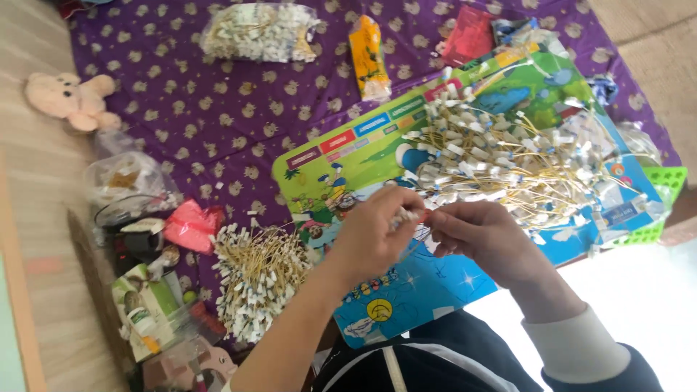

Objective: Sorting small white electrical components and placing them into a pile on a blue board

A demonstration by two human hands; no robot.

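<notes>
Upper left of frame: plush bear (71, 99) lying on the wooden floor, just beside the purple cloth (218, 109). Left edge, mid-height: clear bag (127, 178) and a pink packet (192, 225), close together. Lower left: green-and-white box (145, 305) among small clutter, too jumbled to itemise. Lower centre-left: bundle of tagged strings (258, 279) resting on the cloth, apart from both hands. Top centre: clear bag of white tags (261, 33), with an orange packet (369, 58) to its right. Centre: left hand (374, 232) over the colourful board (406, 290), fingers pressed together, pinching a white tag (404, 215) at the fingertips. Immediately right: right hand (483, 236), fingers curled and closed on the same tag's string, fingertips nearly meeting the left. Upper right of centre: large loose pile of tagged strings (508, 156) spread across the board, just beyond the hands. Top right: red packet (468, 36). Right edge: green tray (664, 189) partly under the board.
</notes>
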